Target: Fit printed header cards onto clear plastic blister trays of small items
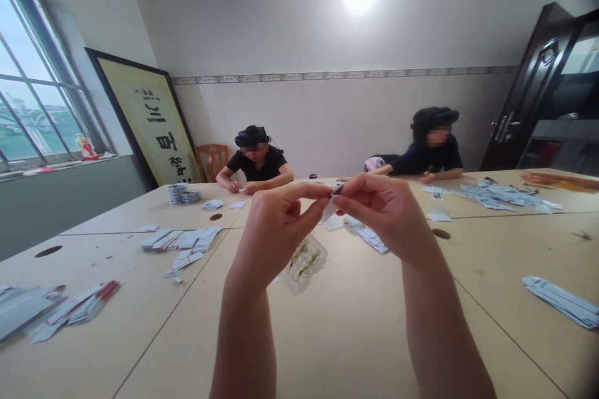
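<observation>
Over the middle of the table, my left hand (pixel 281 224) and my right hand (pixel 384 212) meet fingertip to fingertip. Both pinch a small whitish piece with a dark upper edge (pixel 329 209), thin like a little bag or slip; its exact kind is too small to make out. Below my left hand lies a clear plastic box (pixel 306 262) with compartments holding several yellowish, hook-like pieces, partly hidden by the hand. A stack of printed packets (pixel 369 235) lies behind my right hand, close to its wrist.
Packets in bundles (pixel 182 240) lie at left, more (pixel 75 312) at near left, some (pixel 561 302) at right. A loose heap (pixel 496 193) lies far right, stacks (pixel 182 194) far left. Two people (pixel 259 165) (pixel 430 153) sit across the table (pixel 341 336), which has round holes.
</observation>
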Action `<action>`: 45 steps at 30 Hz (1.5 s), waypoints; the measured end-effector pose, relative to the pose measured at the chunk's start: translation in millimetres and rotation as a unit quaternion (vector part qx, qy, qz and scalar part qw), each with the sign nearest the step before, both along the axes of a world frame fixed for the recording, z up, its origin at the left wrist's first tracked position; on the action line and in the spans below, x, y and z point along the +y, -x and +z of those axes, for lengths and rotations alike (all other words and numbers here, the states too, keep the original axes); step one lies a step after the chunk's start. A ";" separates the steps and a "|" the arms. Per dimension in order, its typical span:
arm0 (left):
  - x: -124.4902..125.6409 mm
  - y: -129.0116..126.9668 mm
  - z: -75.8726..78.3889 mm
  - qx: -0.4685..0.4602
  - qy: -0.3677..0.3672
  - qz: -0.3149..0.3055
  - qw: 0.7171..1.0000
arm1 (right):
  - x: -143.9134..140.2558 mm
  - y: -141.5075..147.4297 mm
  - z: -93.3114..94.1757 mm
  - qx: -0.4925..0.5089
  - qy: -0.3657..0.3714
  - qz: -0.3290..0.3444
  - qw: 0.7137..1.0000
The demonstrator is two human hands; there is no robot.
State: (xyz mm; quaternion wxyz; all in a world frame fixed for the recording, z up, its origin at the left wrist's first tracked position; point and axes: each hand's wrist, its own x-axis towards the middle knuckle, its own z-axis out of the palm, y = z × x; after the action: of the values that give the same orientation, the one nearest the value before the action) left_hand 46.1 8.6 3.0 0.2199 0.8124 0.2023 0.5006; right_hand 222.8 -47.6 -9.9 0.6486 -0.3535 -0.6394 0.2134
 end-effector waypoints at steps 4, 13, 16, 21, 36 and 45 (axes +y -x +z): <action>-2.1 -3.9 -0.4 -0.009 -0.016 -0.006 1.000 | 0.6 0.9 -0.1 0.010 -0.014 -0.006 1.000; -3.9 -5.7 -1.0 -0.028 -0.011 -0.008 1.000 | -2.4 3.2 0.6 0.010 -0.010 -0.004 1.000; -3.8 -5.9 -0.5 -0.025 -0.012 -0.003 1.000 | -4.0 4.8 1.7 0.009 0.006 -0.008 1.000; -3.6 -5.2 -1.5 -0.021 -0.016 0.002 1.000 | -1.4 5.5 0.3 -0.007 0.002 -0.024 1.000; 0.5 -4.1 -0.8 -0.004 -0.006 -0.002 1.000 | 1.5 6.5 -0.6 -0.014 -0.010 -0.038 0.999; 0.7 -6.0 0.7 -0.008 -0.001 0.002 1.000 | 1.3 7.5 -0.1 -0.022 -0.009 -0.041 0.999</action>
State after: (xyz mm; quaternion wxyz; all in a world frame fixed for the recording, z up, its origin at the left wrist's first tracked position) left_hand 52.0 9.3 3.7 0.2194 0.8085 0.2014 0.5075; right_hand 215.4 -46.3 -10.0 0.6458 -0.3780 -0.6404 0.1732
